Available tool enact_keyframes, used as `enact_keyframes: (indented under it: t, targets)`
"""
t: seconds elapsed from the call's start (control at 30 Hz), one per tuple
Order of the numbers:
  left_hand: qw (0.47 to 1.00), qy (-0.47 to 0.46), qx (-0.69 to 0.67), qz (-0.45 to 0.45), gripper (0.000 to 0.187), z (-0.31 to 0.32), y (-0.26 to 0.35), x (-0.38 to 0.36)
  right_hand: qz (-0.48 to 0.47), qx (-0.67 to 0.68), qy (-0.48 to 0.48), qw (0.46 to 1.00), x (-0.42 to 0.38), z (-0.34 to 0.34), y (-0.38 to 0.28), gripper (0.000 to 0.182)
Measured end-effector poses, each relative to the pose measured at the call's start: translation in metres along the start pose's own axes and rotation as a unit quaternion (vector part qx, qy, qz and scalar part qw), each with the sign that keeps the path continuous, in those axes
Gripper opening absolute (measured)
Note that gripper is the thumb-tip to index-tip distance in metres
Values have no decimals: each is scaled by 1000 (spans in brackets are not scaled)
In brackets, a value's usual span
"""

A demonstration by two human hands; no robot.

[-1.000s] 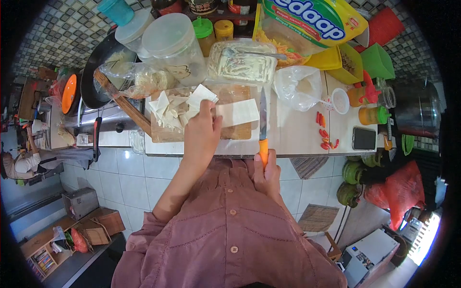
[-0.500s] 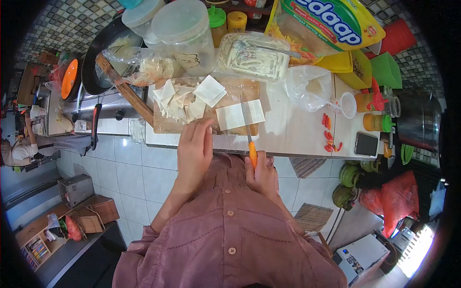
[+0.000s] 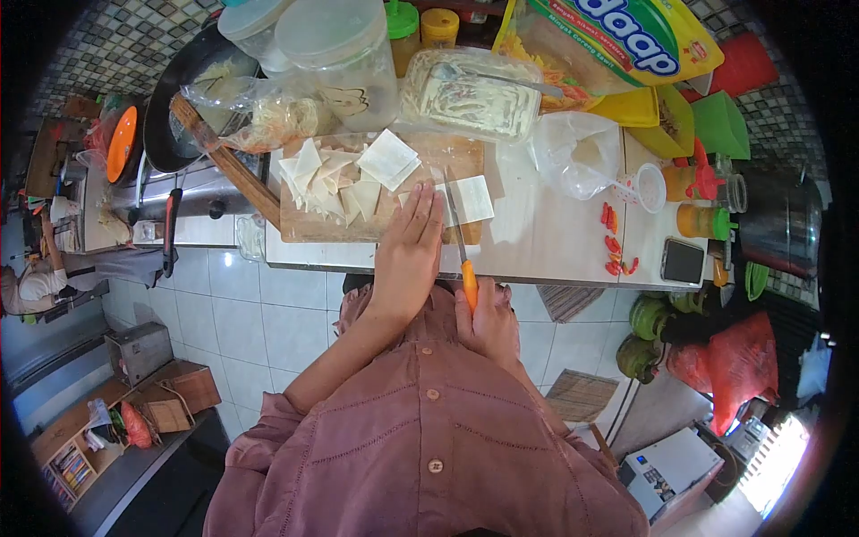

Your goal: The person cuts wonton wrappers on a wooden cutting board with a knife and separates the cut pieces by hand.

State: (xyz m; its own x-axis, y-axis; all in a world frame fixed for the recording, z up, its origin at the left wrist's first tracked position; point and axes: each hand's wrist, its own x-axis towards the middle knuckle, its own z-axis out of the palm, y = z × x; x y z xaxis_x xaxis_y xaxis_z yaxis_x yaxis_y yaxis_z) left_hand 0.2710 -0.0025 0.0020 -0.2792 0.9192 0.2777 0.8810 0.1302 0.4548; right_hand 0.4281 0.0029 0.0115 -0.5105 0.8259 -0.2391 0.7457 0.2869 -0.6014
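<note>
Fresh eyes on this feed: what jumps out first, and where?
The big yellow-and-green bag at the top right grabs the eye first. Then comes the orange-handled knife in the right hand, its blade over a white sheet on the cutting board. Bright red chilies lie on the counter, right of the board.

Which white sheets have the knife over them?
The rightmost sheets, partly under the left hand; the knife crosses only these, not the loose pile or squares further left.

One left hand, one right hand, one knife, one cutting board, one phone and one printed pouch are counted; three shirt buttons are tallied in view.
</note>
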Motion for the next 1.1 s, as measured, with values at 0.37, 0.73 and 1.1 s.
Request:
enact_keyframes:
  t: [0.37,0.73,1.1]
  targets:
    - [1000,-5,3,5,42,0,-4,1,43,6,-49,998,12,-4,-15,24]
    - [1000,-9,4,10,42,-2,-5,1,29,46,-56,997,21,-9,-18,23]
    - [994,-65,-86,11,49,-19,-7,-3,7,60,47,997,-24,2,25,27]
